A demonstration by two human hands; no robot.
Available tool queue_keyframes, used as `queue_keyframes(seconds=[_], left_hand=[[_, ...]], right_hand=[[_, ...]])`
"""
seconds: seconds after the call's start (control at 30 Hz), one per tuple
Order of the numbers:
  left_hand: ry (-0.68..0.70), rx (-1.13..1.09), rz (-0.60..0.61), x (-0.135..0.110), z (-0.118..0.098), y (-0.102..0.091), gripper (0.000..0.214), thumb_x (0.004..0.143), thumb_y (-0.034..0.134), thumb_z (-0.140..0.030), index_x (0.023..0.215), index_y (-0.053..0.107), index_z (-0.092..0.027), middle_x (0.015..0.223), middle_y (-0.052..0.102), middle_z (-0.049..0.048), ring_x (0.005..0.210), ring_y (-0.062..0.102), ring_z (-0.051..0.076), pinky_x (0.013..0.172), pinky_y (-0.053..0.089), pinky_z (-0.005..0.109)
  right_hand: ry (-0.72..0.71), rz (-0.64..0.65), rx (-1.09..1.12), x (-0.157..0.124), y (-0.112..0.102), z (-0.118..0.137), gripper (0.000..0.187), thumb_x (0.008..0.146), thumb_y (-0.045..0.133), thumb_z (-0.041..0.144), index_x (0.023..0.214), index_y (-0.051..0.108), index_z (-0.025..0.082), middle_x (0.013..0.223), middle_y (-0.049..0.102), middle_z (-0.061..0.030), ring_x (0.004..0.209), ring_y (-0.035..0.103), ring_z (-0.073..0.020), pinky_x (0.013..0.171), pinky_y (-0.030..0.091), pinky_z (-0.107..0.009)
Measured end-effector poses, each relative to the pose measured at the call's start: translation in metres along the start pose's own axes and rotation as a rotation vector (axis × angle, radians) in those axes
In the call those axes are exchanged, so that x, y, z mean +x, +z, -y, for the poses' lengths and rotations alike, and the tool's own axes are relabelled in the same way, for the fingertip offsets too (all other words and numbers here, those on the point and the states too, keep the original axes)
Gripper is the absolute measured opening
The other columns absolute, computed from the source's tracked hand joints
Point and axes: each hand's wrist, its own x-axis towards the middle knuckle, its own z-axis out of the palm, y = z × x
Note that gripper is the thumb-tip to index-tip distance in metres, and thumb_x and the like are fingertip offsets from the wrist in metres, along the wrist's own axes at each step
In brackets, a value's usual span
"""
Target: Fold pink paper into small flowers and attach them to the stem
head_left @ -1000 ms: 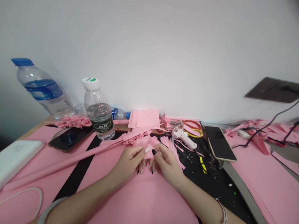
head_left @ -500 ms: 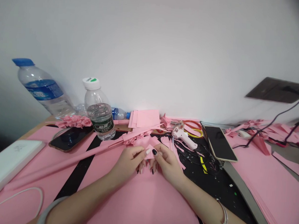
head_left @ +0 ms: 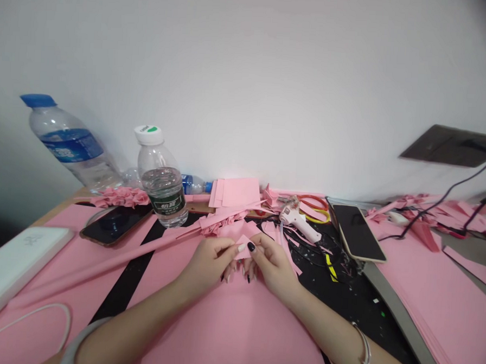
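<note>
My left hand (head_left: 211, 263) and my right hand (head_left: 270, 262) meet at the middle of the desk, fingers pinched together on a small folded pink paper piece (head_left: 243, 247). Both thumbs press its top edge; the other fingers curl under it. A large pink paper sheet (head_left: 227, 322) lies beneath my hands. A long pink paper strip (head_left: 112, 259) runs leftward from just beyond my left hand. Several loose pink cut pieces (head_left: 240, 228) lie right behind the hands.
Two upright water bottles (head_left: 161, 180) (head_left: 68, 143) and a dark phone (head_left: 114, 223) stand at left, a white box (head_left: 14, 259) at the left edge. A white glue gun (head_left: 300, 223), scissors (head_left: 313, 204) and a second phone (head_left: 356, 231) lie to the right, with cables beyond.
</note>
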Motion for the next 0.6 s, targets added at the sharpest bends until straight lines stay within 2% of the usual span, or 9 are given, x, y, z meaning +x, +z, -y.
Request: queue_keyframes(seconds=[0.1, 0.3, 0.6], left_hand=[[0.004, -0.013, -0.006, -0.0010, -0.0006, 0.0000, 0.045, 0.090, 0.052, -0.042, 0.050, 0.048, -0.020, 0.039, 0.047, -0.0039, 0.037, 0.048, 0.011, 0.044, 0.038, 0.024], [-0.030, -0.158, 0.061, 0.0009, 0.0026, 0.0020, 0.051, 0.089, 0.048, -0.058, 0.059, 0.054, -0.018, 0.048, 0.058, 0.0010, 0.040, 0.054, 0.013, 0.045, 0.040, 0.025], [-0.038, -0.079, 0.052, 0.0005, 0.0051, 0.0029, 0.056, 0.091, 0.049, -0.059, 0.054, 0.050, -0.018, 0.044, 0.054, -0.0002, 0.041, 0.050, 0.011, 0.046, 0.036, 0.024]], right_hand=[[0.003, 0.001, 0.002, -0.0001, -0.0003, -0.0012, 0.029, 0.092, 0.055, 0.050, 0.086, 0.048, 0.022, 0.054, 0.061, 0.0057, 0.039, 0.053, -0.0105, 0.042, 0.038, -0.021], [-0.032, 0.008, -0.002, 0.0010, -0.0019, -0.0028, 0.032, 0.092, 0.054, 0.052, 0.086, 0.049, 0.021, 0.053, 0.061, 0.0054, 0.039, 0.053, -0.0104, 0.042, 0.038, -0.021], [0.008, 0.074, 0.034, -0.0004, -0.0004, -0.0026, 0.032, 0.091, 0.056, 0.053, 0.088, 0.047, 0.022, 0.055, 0.063, 0.0048, 0.039, 0.055, -0.0105, 0.042, 0.038, -0.021]])
